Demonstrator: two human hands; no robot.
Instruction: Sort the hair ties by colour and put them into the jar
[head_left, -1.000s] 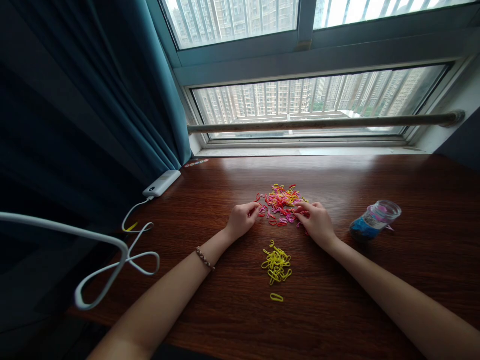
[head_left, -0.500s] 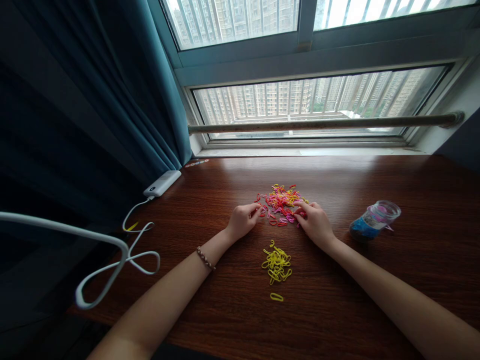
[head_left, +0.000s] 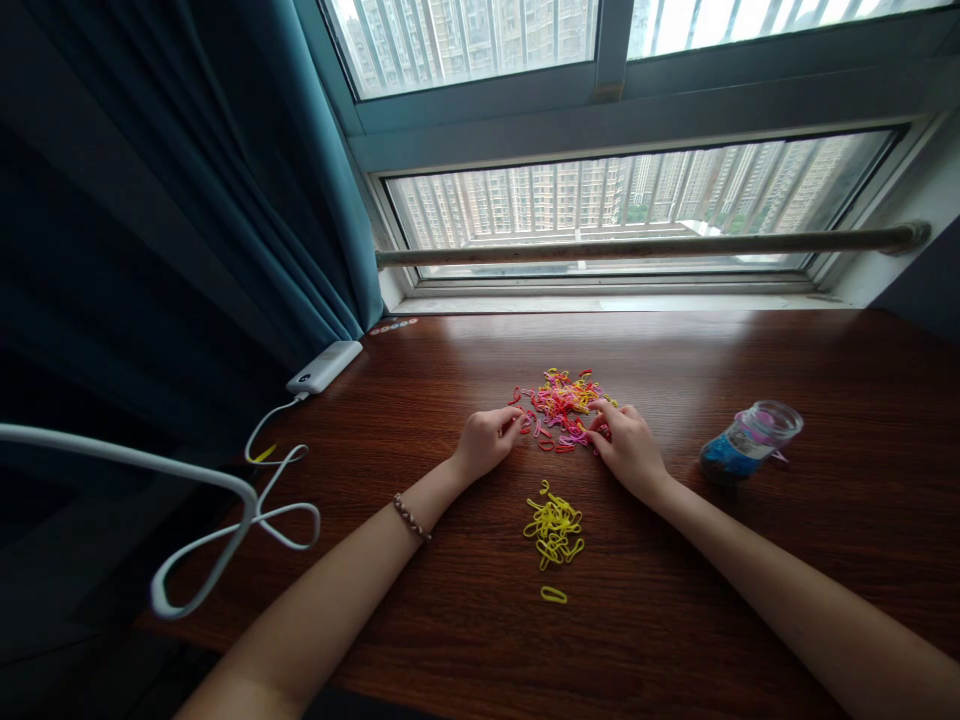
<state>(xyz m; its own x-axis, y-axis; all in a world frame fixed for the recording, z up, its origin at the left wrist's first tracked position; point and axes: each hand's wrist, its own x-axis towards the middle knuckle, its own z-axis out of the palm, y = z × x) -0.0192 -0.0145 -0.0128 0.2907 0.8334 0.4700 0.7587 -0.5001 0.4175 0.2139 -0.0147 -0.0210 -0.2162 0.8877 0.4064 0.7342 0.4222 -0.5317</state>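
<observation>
A loose pile of red, pink and yellow rubber bands lies near the middle of the wooden table. My left hand rests at the pile's left edge, thumb and fingertips pinched together at some bands; what is between them is too small to make out. At the right edge of the pile is my right hand, its thumb and index finger apart and touching the bands. Nearer to me sits a smaller heap of yellow-green bands, with a single yellow-green band just below it.
A clear jar with blue and pink contents lies tilted on the right. On the left are a white power bank, its looping white cable and a blue curtain. A window with a rail stands behind the table.
The thumb and index finger of my right hand have spread slightly and shifted a little at the pile's edge. My left hand looks the same.
</observation>
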